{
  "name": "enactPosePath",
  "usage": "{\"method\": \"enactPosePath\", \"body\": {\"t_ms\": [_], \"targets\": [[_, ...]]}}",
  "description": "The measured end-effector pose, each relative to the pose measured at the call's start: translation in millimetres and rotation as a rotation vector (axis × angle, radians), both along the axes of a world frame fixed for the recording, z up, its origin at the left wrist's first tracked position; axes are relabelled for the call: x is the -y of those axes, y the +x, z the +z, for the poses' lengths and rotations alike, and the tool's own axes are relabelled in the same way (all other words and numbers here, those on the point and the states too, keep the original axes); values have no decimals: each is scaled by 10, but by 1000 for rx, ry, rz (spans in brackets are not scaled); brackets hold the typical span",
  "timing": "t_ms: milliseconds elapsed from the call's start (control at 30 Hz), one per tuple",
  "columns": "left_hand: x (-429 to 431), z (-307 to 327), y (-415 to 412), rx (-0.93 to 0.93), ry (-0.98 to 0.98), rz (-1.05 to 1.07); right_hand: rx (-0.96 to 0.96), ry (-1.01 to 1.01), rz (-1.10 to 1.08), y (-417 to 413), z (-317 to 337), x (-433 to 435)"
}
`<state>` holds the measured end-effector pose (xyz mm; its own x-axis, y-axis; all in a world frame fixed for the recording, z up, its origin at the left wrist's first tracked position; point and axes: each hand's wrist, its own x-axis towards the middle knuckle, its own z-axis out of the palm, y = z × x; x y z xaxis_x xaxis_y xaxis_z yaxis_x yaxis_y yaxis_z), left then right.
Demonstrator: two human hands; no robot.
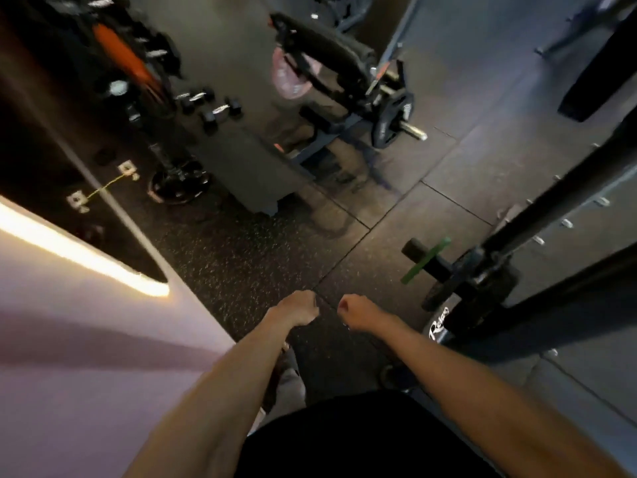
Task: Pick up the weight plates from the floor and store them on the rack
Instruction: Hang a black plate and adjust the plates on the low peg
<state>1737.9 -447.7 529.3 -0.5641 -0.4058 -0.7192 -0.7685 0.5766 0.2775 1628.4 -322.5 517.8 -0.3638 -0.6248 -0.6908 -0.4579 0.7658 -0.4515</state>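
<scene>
Both bare arms were stretched forward over the speckled rubber floor [241,250]. The left hand [299,310] and the right hand [356,312] hung near each other without touching. On each hand the fingers were curled in under the palm like a fist, and neither hand had hold of anything.

At the right stood the black rack [551,215], its posts crossing the view at a slant. From its foot a short black peg [413,248] pointed out, and a thin green plate [425,261] sat on this peg, with black plates [444,291] behind it, closer to the post. Just below them, a dark weight plate with white lettering [437,326] stood on its edge on the floor, partly hidden by the post and near the right hand.

Far away at the left, a round black plate [179,186] lay flat on the floor beside the wall, blurred. Some small dumbbells [212,110] lay beyond it.
</scene>
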Motion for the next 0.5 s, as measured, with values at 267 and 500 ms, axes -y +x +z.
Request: {"method": "enactPosePath", "body": {"t_ms": [267, 500], "targets": [[1103, 78, -1431, -64, 20, -401, 107, -37, -546, -593, 54, 782], [1135, -112, -2777, -70, 85, -838, 137, -62, -950, -1165, -285, 983]]}}
